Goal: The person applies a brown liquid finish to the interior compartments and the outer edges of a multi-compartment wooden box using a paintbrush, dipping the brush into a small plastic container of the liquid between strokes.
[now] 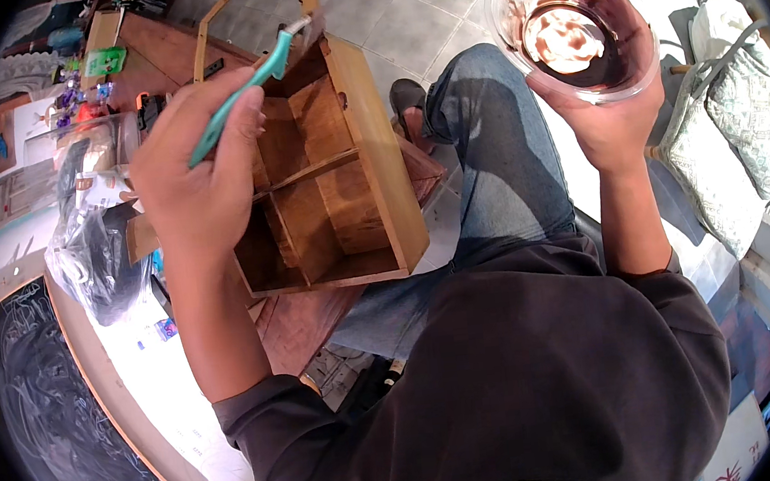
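Note:
My left hand is closed round a small brush with a teal handle. The brush's blurred dark tip points up and right, over the far end of a wooden box with several open compartments. Whether the tip touches the box I cannot tell. Out to the right, my right hand holds up a round clear plastic tub from below and the side. Dark brown liquid coats its inside, with a bright reflection in the middle.
The box rests on a reddish-brown wooden table. Small colourful items and a clear plastic bag lie at the left. A framed blackboard is at lower left. Cushions sit at the right. My denim-covered leg is beside the box.

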Demonstrator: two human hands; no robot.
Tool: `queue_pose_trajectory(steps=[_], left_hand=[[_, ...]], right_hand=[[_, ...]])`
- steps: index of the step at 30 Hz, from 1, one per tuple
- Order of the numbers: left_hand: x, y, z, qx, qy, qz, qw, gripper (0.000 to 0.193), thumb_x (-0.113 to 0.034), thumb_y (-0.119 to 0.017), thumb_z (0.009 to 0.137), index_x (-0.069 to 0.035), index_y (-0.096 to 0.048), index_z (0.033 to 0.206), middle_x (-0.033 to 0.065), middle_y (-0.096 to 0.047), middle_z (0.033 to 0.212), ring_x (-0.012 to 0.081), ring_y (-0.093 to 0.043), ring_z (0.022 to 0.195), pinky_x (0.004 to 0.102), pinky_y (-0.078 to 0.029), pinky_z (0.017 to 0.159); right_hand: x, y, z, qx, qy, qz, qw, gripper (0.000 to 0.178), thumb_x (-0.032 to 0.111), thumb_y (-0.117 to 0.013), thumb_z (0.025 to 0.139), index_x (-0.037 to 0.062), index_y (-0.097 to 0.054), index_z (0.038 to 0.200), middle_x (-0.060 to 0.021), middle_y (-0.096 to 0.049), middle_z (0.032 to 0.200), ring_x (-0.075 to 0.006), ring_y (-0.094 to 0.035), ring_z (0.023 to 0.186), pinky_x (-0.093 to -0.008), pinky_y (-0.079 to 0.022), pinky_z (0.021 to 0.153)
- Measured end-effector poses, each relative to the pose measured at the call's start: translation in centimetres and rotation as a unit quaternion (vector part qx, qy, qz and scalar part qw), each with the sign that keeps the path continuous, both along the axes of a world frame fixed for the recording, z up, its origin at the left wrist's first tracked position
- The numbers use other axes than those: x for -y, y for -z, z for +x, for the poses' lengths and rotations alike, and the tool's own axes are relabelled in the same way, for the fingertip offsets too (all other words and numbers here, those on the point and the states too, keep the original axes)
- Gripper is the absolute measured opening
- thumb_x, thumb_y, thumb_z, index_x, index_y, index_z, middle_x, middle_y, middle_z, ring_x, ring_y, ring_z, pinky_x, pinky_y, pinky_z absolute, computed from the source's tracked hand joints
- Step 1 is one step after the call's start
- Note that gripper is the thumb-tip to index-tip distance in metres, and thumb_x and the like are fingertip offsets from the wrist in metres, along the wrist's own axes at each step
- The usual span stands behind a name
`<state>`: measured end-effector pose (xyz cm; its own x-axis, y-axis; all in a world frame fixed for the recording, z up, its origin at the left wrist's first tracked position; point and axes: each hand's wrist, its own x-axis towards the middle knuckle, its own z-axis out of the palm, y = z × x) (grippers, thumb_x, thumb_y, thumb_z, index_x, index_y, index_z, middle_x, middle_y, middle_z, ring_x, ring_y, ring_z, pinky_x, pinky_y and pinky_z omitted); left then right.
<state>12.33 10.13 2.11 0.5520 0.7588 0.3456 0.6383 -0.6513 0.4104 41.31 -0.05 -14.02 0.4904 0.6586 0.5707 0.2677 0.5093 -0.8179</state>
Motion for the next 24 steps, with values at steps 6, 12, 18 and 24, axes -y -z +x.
queue_pose_trajectory(steps=[6, 12, 18, 24], left_hand=[[2.1, -0.6, -0.8, -0.055, 0.025, -0.003, 0.998, 0.015, 0.002, -0.071, 0.093, 0.006, -0.074, 0.107, 0.0117, -0.071, 0.087, 0.0138, -0.068, 0.073, 0.0252, -0.054, 0.066], [2.8, -2.3, -1.5, -0.078, 0.081, 0.038, 0.993, 0.013, 0.004, -0.071, 0.091, 0.007, -0.074, 0.103, 0.0132, -0.071, 0.084, 0.0151, -0.067, 0.07, 0.0262, -0.053, 0.064], [1.2, -0.4, -1.0, -0.055, 0.067, 0.045, 0.995, 0.015, 0.003, -0.074, 0.089, 0.005, -0.074, 0.103, 0.0145, -0.072, 0.088, 0.0196, -0.069, 0.075, 0.0275, -0.053, 0.067], [4.6, -1.8, -2.6, -0.096, 0.114, 0.011, 0.989, 0.018, 0.006, -0.078, 0.081, 0.003, -0.075, 0.098, 0.0169, -0.073, 0.088, 0.0275, -0.071, 0.076, 0.0321, -0.056, 0.068]], right_hand=[[0.1, 0.3, 0.3, -0.006, 0.004, -0.008, 1.0, 0.095, -0.002, -0.091, 0.07, -0.0092, -0.039, 0.149, -0.0251, -0.055, 0.142, -0.029, -0.059, 0.129, -0.0406, -0.052, 0.109], [-0.1, 0.1, 0.0, -0.017, -0.006, -0.015, 1.0, 0.095, -0.002, -0.091, 0.069, -0.0091, -0.039, 0.149, -0.025, -0.055, 0.142, -0.0291, -0.059, 0.129, -0.0406, -0.051, 0.109], [0.1, -0.1, -0.5, -0.005, -0.009, 0.004, 1.0, 0.095, -0.001, -0.091, 0.07, -0.0088, -0.039, 0.149, -0.0253, -0.055, 0.143, -0.0294, -0.059, 0.13, -0.0408, -0.051, 0.11], [0.0, 0.2, -0.3, -0.007, -0.009, -0.023, 1.0, 0.095, 0.0, -0.092, 0.07, -0.0085, -0.04, 0.149, -0.0249, -0.055, 0.143, -0.0293, -0.059, 0.129, -0.0405, -0.051, 0.11]])
